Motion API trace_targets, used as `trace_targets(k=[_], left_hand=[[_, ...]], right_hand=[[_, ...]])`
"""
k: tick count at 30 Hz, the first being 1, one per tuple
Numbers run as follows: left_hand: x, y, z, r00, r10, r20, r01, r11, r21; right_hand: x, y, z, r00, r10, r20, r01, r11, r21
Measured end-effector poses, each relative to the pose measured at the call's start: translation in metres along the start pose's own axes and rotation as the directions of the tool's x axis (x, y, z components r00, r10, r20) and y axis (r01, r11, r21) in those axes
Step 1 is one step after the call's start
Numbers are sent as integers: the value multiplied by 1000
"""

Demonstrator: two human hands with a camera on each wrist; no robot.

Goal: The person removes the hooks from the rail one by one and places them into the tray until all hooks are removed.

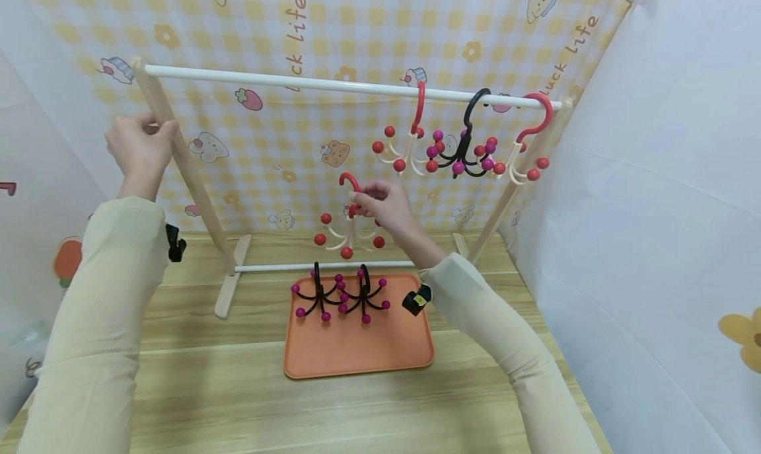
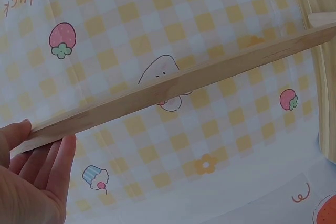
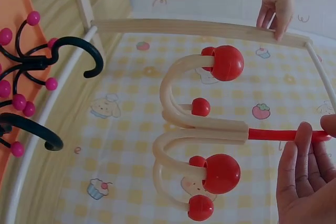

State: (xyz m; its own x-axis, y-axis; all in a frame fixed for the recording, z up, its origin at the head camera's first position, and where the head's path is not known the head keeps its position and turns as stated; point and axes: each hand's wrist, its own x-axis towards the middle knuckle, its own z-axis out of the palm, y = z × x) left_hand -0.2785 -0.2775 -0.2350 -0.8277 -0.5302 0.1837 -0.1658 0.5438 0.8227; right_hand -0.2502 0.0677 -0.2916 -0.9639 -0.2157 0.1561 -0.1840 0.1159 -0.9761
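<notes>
My right hand (image 1: pixel 383 206) pinches the red hook of a cream multi-arm hanger with red ball tips (image 1: pixel 347 252), held in the air below the white top rail (image 1: pixel 285 81). In the right wrist view, the thumb and fingers grip the red stem (image 3: pixel 273 134). My left hand (image 1: pixel 143 147) grips the left wooden post (image 1: pixel 190 176) of the rack near its upper end; the left wrist view shows thumb and fingers around the post (image 2: pixel 131 100). On the rail's right part hang a red-hooked cream hanger (image 1: pixel 413 143), a black hanger with magenta balls (image 1: pixel 462 150) and another red-hooked hanger (image 1: pixel 516 156).
Two black hangers with magenta balls, one left (image 1: pixel 320 295) and one right (image 1: pixel 364 295), sit on an orange tray (image 1: pixel 357 355) on the wooden table (image 1: pixel 238 388). A white lower bar (image 1: pixel 267 267) runs behind the tray. Patterned cloth (image 1: pixel 250 150) backs the rack.
</notes>
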Motion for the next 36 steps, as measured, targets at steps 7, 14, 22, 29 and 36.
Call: trace_targets(k=[7,14,22,29,36], left_hand=[[0,0,0,1000,6,-3,-6,1000,2],[0,-1,-1,1000,11,-2,-11,1000,8],[-1,0,-1,1000,12,-2,-12,1000,11],[0,-1,0,1000,8,4,-9,1000,16],[-1,1,0,1000,3,6,-4,1000,21]], right_hand=[[-6,10,-6,997,68,-20,-68,998,-10],[-12,20,-14,990,136,-29,-137,990,-35],[-17,33,-30,983,178,-53,-180,983,-36],[-20,45,-45,971,214,-109,-222,973,-67],[-28,60,-60,960,244,-141,-259,961,-101]])
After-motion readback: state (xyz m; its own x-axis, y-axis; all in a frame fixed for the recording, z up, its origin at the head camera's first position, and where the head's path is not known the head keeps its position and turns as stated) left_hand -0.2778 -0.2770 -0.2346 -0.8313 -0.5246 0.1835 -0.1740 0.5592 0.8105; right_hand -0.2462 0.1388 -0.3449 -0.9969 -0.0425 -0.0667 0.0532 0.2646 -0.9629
